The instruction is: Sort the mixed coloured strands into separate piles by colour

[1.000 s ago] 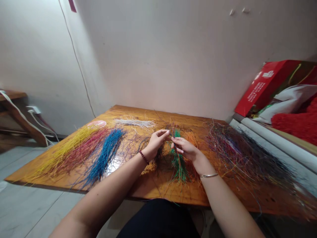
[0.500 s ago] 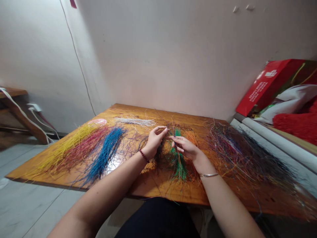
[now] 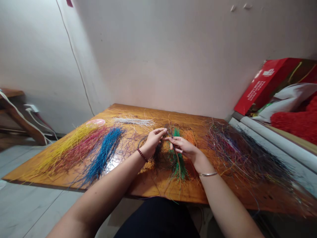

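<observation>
My left hand (image 3: 155,138) is closed in a pinch above the middle of the wooden table (image 3: 146,190); whatever is between its fingertips is too thin to make out. Close beside it, my right hand (image 3: 182,146) is closed around a few thin coloured wires (image 3: 177,159), orange and dark ones among them, which hang below its fingers. Under the hands lie a black wire bundle (image 3: 156,156) and a green wire bundle (image 3: 180,168). An orange wire bundle (image 3: 190,137) lies just behind my right hand, partly covered by it.
Yellow (image 3: 61,147), dark pink (image 3: 84,145) and blue wire bundles (image 3: 104,157) spread over the table's left side. White wires (image 3: 135,121) lie at the back. A tangled mixed heap (image 3: 235,148) fills the right, beside pale rolls (image 3: 262,132) and a red box (image 3: 256,86).
My left fingertips have come down slightly, and both hands stay close together. The whole view has shifted a little; the wire bundles lie as before.
</observation>
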Motion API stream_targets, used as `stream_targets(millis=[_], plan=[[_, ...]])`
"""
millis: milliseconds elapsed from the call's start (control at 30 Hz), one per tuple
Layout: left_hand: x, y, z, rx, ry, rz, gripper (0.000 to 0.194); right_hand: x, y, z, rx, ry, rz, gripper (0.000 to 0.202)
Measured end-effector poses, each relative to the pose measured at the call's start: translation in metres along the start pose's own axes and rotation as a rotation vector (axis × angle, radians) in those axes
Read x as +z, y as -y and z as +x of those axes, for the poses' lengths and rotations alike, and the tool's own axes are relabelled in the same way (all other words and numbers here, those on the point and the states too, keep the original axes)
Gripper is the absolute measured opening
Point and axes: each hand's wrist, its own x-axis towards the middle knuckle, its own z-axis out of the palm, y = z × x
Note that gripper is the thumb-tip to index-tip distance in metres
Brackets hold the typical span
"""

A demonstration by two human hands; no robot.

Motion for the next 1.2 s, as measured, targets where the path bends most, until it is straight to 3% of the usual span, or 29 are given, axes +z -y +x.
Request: stream_targets(millis=[200,400,700,900,1067,1200], plan=[[-0.001,-0.004,-0.002,0.022,0.089,-0.035,0.042,-0.002,-0.002,0.001,0.011,-0.001,-0.007,0.042],[-0.001,-0.008,-0.002,-0.007,0.109,-0.052,0.048,-0.001,-0.002,0.001,0.005,-0.014,-0.052,0.042],[0.0,-0.011,-0.006,-0.014,0.168,0.003,0.041,-0.002,-0.003,0.001,-0.01,-0.026,-0.032,0.041],[0.003,-0.011,-0.006,0.059,0.092,-0.075,0.036,0.002,0.003,-0.002,0.004,-0.025,0.031,0.033],[-0.001,-0.009,-0.001,0.155,-0.077,-0.041,0.034,0.003,0.006,-0.004,-0.001,-0.018,0.039,0.035],[-0.004,-0.009,0.001,0.155,-0.254,-0.04,0.037,0.005,0.008,-0.005,0.016,-0.039,0.071,0.036]])
